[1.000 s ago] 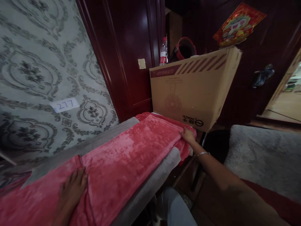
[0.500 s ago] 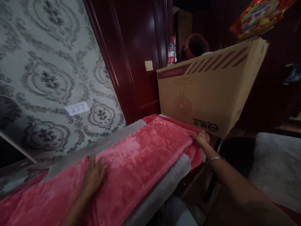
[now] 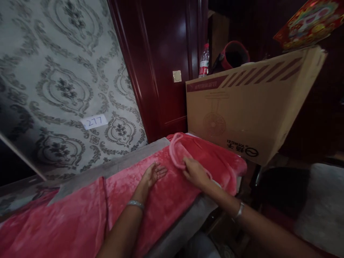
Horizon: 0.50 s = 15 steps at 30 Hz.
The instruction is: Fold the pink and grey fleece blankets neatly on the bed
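Observation:
A long pink-red plush blanket (image 3: pixel 166 193) lies over a grey cover, its left part folded so that an edge runs across it. Its right end is lifted and curls back to the left in my right hand (image 3: pixel 195 172), whose fingers are closed on the edge. Beneath the lifted end, a deeper red layer of plush cloth (image 3: pixel 215 154) shows. My left hand (image 3: pixel 154 173) is just above the blanket's middle, palm turned up and fingers spread, holding nothing. Each wrist wears a silver bangle.
A large cardboard box (image 3: pixel 242 107) stands beyond the blanket's right end, with a plastic bottle (image 3: pixel 204 61) behind its top edge. Patterned wallpaper and a dark red door (image 3: pixel 161 71) bound the far side. Grey fabric (image 3: pixel 322 208) lies at the right.
My right hand has pulled the blanket's right end up and to the left, baring the red layer. My left hand has left the fold and moved right, turning palm up.

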### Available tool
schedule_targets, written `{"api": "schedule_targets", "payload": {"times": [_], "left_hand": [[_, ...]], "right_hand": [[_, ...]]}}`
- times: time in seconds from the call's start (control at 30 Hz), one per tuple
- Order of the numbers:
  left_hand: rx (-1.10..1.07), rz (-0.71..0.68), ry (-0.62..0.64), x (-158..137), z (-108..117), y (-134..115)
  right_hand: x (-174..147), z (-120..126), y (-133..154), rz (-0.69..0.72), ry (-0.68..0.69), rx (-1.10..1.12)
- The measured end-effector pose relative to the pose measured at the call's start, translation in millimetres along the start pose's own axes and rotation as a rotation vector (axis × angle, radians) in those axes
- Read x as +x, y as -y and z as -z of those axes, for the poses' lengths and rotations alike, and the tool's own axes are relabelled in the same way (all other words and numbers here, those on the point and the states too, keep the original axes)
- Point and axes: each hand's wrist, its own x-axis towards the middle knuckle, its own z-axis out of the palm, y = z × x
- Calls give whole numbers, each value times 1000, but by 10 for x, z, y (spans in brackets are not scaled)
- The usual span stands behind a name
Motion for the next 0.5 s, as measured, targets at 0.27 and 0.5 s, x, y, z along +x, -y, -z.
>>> {"api": "schedule_targets", "payload": {"times": [0.27,0.5], "left_hand": [[-137,-141,-125,174,71,75],[-97,-208,-117,438,-131,-96]], "right_hand": [[-906,-425,237,211,101,124],[-684,-278,135,113,-1,305]]}}
